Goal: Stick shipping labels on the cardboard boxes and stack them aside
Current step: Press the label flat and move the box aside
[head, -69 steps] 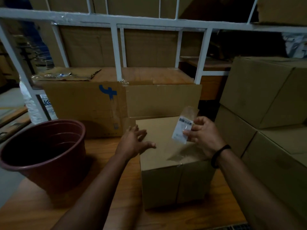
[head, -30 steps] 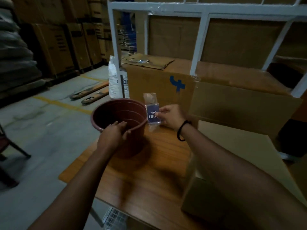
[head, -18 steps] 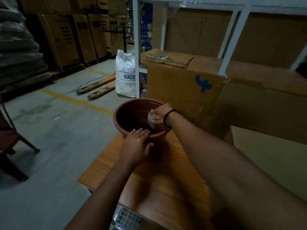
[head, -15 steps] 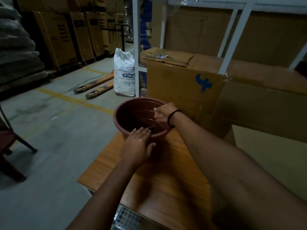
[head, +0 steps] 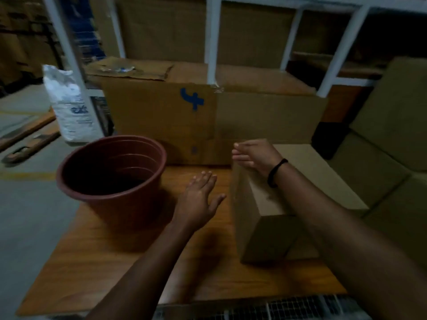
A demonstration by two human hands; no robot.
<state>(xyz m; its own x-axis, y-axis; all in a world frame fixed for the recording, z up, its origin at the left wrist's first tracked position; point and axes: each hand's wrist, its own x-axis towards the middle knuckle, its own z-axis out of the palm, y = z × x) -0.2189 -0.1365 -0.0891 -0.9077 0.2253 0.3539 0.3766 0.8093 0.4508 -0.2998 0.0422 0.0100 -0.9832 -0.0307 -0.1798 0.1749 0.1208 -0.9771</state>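
A small plain cardboard box (head: 305, 181) stands on the wooden table (head: 111, 262) at the right. My right hand (head: 254, 155), with a black band on its wrist, hovers over the box's far left corner, fingers straight and holding nothing. My left hand (head: 199, 199) is spread flat above the table, just left of the box and apart from it. No label shows on the box's visible faces. The view is blurred.
A brown plastic tub (head: 111, 176) sits at the table's left. A large cardboard box with a blue mark (head: 191, 101) stands behind, under a white rack frame (head: 212, 38). Stacked cardboard boxes (head: 392, 139) rise at the right. A white sack (head: 69, 105) leans on the floor.
My right hand carried the label backing to the tub, let it go inside, and came back over the small box. My left hand left the tub's rim and moved toward the box.
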